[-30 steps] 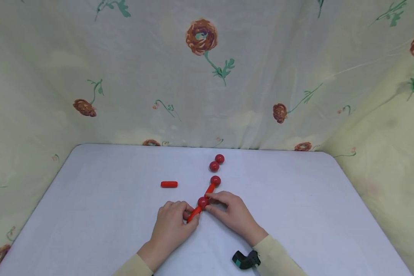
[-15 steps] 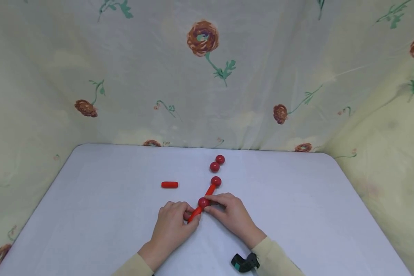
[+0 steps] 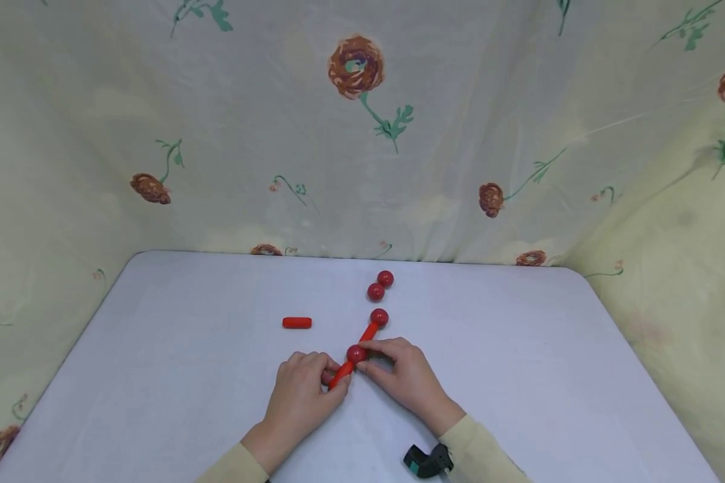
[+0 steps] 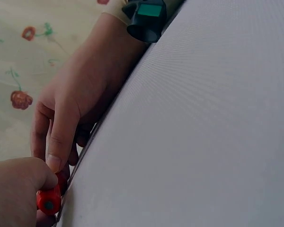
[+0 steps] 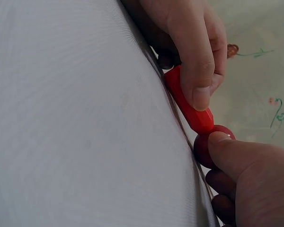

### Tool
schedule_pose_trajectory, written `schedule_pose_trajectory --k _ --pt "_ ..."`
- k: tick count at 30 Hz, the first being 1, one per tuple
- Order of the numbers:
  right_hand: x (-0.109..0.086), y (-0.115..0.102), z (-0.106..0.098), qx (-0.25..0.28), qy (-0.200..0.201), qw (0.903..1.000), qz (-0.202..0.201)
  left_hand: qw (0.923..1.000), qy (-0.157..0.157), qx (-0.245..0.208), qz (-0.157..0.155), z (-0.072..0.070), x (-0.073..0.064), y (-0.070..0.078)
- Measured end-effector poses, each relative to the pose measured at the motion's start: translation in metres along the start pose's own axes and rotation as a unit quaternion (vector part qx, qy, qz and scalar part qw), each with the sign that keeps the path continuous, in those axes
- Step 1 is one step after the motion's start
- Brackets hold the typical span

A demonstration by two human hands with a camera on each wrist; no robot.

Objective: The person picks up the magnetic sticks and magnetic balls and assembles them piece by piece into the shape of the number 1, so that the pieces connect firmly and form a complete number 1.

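In the head view my left hand pinches a red rod between thumb and fingers. The rod's far end meets a glossy dark red ball, which my right hand pinches at its right side. From that ball a second red rod runs away from me to another red ball, all in one slanting line. The right wrist view shows the near rod touching the ball under my right thumb. In the left wrist view the rod's end has a small dark centre.
Two loose red balls, one nearer and one farther, lie beyond the joined pieces. A single red rod lies to the left on the white table. Flowered cloth hangs behind and beside it.
My right hand has shifted very slightly toward me and to the left, its fingers staying on the ball. My left hand holds the rod as before. The loose pieces have stayed put.
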State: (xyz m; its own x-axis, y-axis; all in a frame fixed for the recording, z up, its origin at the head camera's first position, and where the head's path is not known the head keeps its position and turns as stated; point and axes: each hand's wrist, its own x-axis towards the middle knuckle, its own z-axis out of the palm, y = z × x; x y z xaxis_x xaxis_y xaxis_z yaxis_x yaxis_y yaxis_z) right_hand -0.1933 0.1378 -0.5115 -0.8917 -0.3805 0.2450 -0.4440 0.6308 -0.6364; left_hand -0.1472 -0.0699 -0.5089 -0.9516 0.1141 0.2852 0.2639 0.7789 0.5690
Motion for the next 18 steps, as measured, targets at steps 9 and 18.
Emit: schedule_pose_trajectory --k 9,18 --pt "-0.0016 -0.0019 0.0002 0.001 0.004 1.0000 0.004 1.0000 -0.001 0.002 0.002 -0.0008 -0.0009 0.0005" --pt "-0.0041 -0.0034 0.0011 -0.007 0.015 0.9997 0.016 0.9997 -0.016 0.004 -0.016 -0.0006 0.0004 0.0001"
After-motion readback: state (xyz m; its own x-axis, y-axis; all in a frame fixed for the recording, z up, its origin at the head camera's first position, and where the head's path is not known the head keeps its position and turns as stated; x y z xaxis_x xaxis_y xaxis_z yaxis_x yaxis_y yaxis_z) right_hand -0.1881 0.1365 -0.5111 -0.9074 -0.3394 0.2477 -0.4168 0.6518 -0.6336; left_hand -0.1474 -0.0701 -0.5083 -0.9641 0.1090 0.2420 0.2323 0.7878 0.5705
